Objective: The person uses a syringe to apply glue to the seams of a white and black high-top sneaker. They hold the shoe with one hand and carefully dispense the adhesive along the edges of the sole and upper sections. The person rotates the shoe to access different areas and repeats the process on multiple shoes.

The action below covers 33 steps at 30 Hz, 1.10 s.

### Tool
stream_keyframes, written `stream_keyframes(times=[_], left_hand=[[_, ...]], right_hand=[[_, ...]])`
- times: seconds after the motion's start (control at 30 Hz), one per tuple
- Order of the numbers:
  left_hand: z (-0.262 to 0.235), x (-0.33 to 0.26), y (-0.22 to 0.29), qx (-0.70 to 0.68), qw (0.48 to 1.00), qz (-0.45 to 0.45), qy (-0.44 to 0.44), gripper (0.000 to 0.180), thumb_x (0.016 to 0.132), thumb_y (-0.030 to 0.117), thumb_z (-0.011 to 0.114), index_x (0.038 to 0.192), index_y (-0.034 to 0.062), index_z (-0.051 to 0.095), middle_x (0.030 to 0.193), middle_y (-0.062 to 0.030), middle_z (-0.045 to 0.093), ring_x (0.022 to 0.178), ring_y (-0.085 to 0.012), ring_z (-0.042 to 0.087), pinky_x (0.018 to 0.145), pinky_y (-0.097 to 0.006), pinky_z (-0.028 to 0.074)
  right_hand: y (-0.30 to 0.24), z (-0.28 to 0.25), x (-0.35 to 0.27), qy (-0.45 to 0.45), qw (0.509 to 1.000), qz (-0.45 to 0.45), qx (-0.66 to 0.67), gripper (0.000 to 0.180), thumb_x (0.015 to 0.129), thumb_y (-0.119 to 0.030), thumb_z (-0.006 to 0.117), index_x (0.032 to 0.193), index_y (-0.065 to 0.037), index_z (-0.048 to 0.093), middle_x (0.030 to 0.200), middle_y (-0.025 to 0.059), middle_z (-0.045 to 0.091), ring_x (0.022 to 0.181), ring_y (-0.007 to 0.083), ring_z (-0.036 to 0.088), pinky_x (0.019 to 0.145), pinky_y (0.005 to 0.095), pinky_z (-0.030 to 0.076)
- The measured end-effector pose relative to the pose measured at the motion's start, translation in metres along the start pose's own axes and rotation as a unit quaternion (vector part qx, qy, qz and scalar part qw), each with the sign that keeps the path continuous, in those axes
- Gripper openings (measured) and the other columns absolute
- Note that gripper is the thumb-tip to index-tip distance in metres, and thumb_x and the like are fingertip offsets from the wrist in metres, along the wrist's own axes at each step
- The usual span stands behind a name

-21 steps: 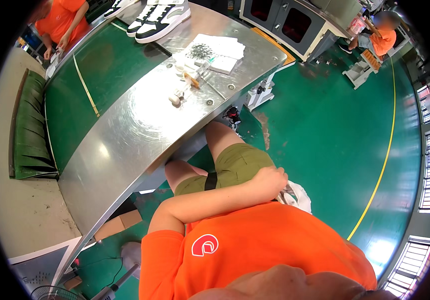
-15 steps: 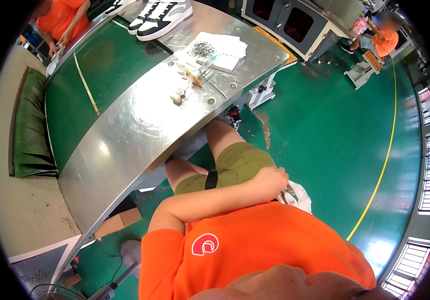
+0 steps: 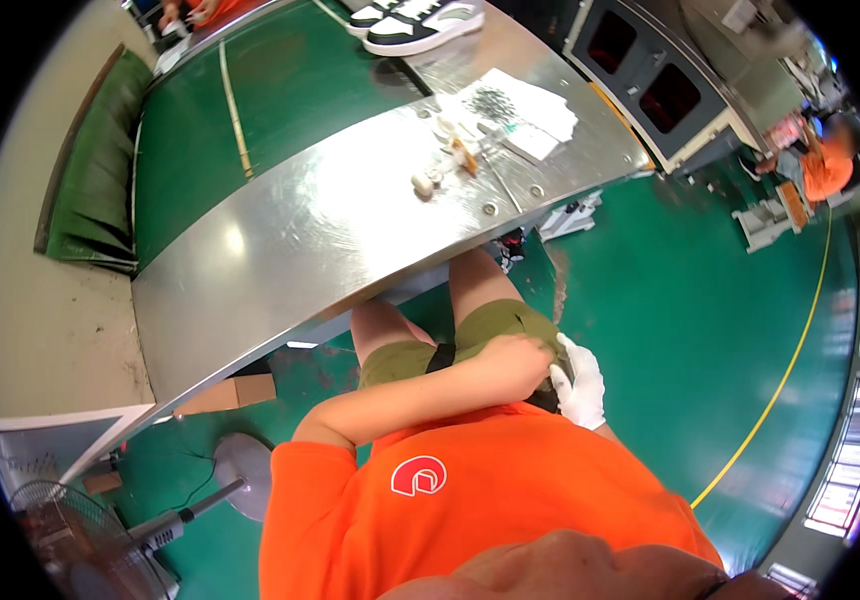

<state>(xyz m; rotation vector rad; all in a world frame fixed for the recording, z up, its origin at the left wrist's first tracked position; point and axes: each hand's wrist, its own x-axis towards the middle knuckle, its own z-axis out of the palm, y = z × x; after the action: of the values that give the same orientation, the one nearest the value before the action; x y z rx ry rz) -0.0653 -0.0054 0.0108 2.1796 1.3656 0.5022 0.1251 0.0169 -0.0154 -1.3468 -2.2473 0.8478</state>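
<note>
My bare left hand lies over my lap, its forearm crossing in front of the orange shirt. Its fingers are curled, and their tips are turned away, so what they hold, if anything, is hidden. Just right of it, my right hand wears a white glove. The gloved thumb and fingers stand apart, pointing toward the left hand's fingertips. Under both hands are green shorts with a black strap across them.
A metal-topped bench runs ahead, with white paper bearing small dark bits, a syringe-like tube and small pieces. Sneakers stand at its far side, beside a green belt. A fan and cardboard box are lower left. A seated person is far right.
The view has shifted, so the bench sits farther right. My gloved right hand has come into clear sight beside my left, where only part of the white glove showed before.
</note>
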Motion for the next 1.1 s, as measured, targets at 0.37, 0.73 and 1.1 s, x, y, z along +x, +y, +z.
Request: stream_keyframes(times=[0.37, 0.73, 1.1], left_hand=[[-0.127, -0.045, -0.028, 0.009, 0.919, -0.100, 0.380, 0.011, 0.085, 0.011, 0.062, 0.092, 0.0034, 0.065, 0.084, -0.0109, 0.064, 0.074, -0.0288, 0.062, 0.062, -0.035, 0.051], [-0.197, -0.004, -0.102, 0.117, 0.919, -0.155, 0.343, 0.015, 0.087, 0.016, 0.060, 0.096, 0.0053, 0.066, 0.084, -0.0106, 0.063, 0.076, -0.0272, 0.062, 0.068, -0.037, 0.049], [-0.188, 0.064, -0.128, 0.088, 0.965, -0.151, 0.196, 0.031, 0.086, 0.026, 0.063, 0.113, 0.0111, 0.059, 0.094, -0.0161, 0.060, 0.083, -0.0357, 0.062, 0.073, -0.041, 0.051]], right_hand=[[-0.172, -0.012, 0.207, 0.128, 0.977, -0.128, -0.110, 0.066, 0.081, -0.031, 0.065, 0.139, -0.011, 0.040, 0.104, 0.0202, 0.061, 0.091, 0.0382, 0.062, 0.080, 0.0469, 0.050], [-0.131, -0.007, 0.228, 0.076, 0.972, -0.184, 0.126, 0.036, 0.080, -0.002, 0.059, 0.116, -0.009, 0.059, 0.098, 0.0145, 0.065, 0.086, 0.0258, 0.065, 0.077, 0.0347, 0.051], [-0.106, -0.031, 0.230, -0.177, 0.872, 0.037, 0.454, 0.040, 0.081, 0.009, 0.051, 0.120, 0.000, 0.056, 0.098, 0.0057, 0.064, 0.083, 0.0092, 0.061, 0.070, 0.0220, 0.049]])
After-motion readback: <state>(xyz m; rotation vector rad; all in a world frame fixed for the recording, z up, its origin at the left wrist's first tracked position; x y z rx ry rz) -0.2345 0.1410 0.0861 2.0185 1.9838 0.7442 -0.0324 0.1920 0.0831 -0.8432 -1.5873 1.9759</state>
